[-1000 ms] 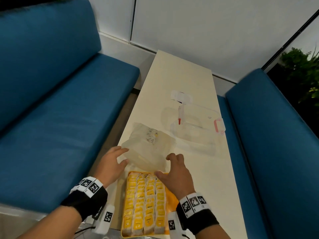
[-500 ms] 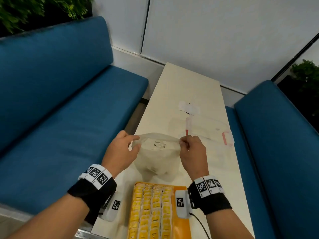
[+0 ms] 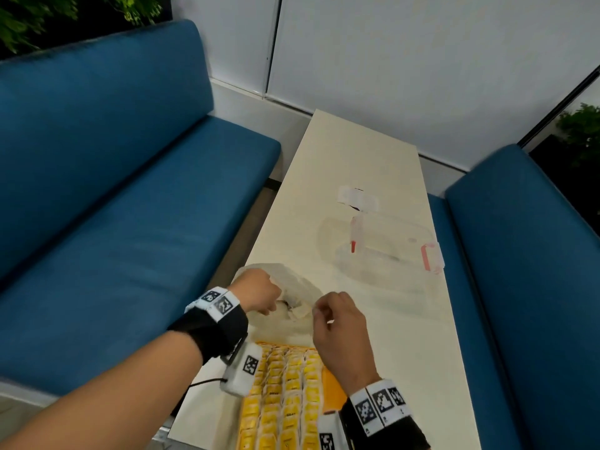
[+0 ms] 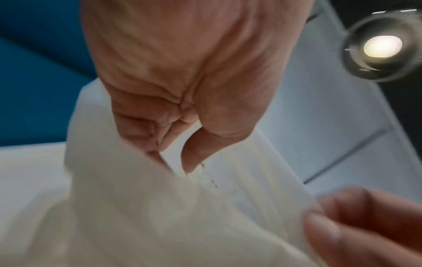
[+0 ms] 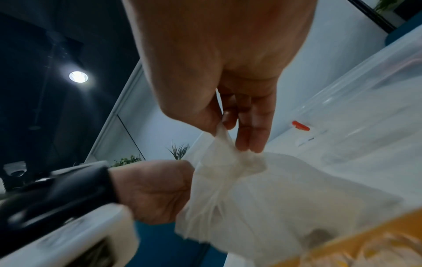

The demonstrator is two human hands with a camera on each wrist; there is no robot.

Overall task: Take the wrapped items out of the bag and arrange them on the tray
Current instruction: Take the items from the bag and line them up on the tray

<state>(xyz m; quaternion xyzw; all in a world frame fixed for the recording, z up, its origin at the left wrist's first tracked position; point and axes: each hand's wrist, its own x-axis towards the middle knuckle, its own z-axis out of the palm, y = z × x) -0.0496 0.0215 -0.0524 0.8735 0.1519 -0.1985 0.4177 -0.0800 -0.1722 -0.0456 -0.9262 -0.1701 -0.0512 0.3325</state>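
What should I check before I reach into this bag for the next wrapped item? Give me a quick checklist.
1. Left hand grips the bag's rim: ok, fingers curled on the plastic.
2. Right hand pinches the opposite edge: ok, thumb and finger hold it.
3. Bag mouth pulled open enough for a hand: not ok, the plastic is bunched between the hands.
4. Items left inside the bag: cannot tell, the frosted plastic hides them.
5. Free space on the orange tray: ok, a bare strip shows right of the yellow wrapped items.
6. Clear container away from the hands: ok, it sits farther up the table.
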